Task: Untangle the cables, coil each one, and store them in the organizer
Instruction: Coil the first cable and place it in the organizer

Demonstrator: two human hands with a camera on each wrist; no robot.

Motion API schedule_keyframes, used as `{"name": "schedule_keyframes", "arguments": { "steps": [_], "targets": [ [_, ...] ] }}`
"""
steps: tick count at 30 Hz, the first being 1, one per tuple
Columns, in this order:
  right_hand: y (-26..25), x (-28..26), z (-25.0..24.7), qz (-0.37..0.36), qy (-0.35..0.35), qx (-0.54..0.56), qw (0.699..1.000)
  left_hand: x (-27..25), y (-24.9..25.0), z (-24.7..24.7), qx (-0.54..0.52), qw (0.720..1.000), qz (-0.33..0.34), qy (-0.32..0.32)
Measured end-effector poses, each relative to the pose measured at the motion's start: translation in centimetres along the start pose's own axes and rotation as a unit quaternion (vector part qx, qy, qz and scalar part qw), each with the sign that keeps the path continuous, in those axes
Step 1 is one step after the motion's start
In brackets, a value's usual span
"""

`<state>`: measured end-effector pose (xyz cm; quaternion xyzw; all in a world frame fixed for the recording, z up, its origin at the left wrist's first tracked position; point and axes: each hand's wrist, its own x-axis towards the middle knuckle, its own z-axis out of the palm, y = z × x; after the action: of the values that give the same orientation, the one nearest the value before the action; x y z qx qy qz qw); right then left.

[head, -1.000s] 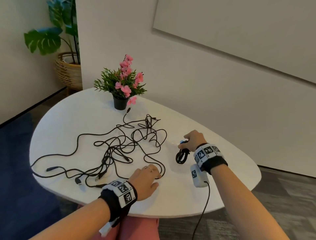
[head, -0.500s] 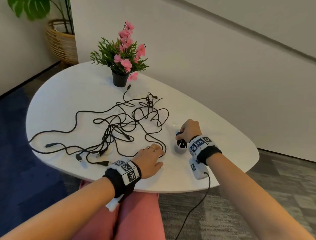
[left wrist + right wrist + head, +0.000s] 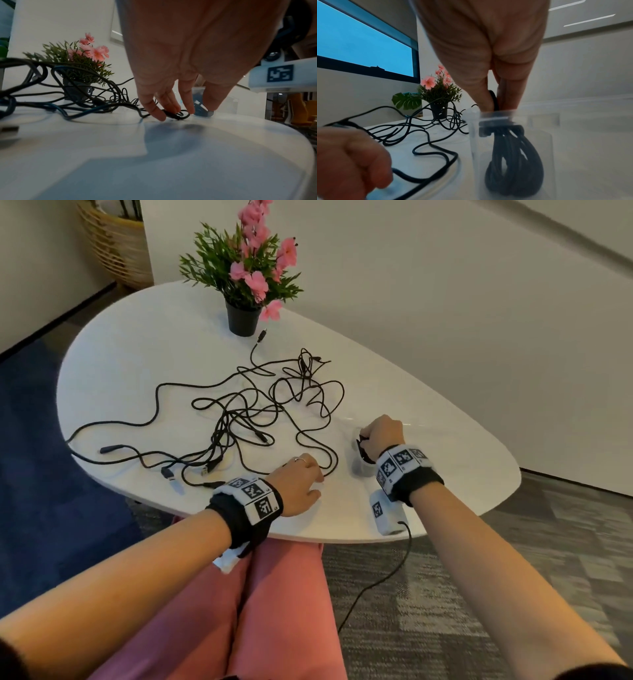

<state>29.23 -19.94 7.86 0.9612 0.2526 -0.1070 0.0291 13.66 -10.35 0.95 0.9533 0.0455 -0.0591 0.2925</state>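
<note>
The white rounded worktop (image 3: 137, 354) carries a black pot of pink flowers (image 3: 244, 285) near its far edge. Beyond its far left corner a wicker basket (image 3: 113, 244) stands on the floor. A blue carpet (image 3: 30, 474) lies left of the worktop, a grey patterned carpet (image 3: 513, 577) to its right.

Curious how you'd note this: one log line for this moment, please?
right hand: holds coiled cable inside clear cup | left hand: touches loose cable | other cables: tangled
</note>
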Motion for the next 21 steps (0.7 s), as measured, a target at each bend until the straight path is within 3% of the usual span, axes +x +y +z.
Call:
{"name": "schedule_keyframes", "arguments": {
  "steps": [8, 11, 14, 18, 21],
  "targets": [
    [1.1, -0.3, 0.8, 0.055, 0.070, 0.143, 0.986, -0.8, 0.1, 0.4, 0.085, 0.996, 0.022, -0.016],
    [1.1, -0.3, 0.4, 0.030, 0.052, 0.061, 0.996, -0.9, 0.3, 0.2, 0.075, 0.997, 0.022, -0.015],
    [0.1, -0.5, 0.4, 0.004, 0.061, 0.065, 0.996, -1.0, 0.5, 0.0, 0.075, 0.997, 0.020, -0.017],
    [-0.7, -0.1, 0.7, 0.007, 0.036, 0.048, 0.998, -1.0, 0.5, -0.2, 0.064, 0.997, 0.015, -0.028],
    [0.6, 0.0, 0.2, -0.003, -0.034, 0.060, 0.998, -1.0, 0.2, -0.1, 0.055, 0.998, 0.012, -0.031]
  ]
}}
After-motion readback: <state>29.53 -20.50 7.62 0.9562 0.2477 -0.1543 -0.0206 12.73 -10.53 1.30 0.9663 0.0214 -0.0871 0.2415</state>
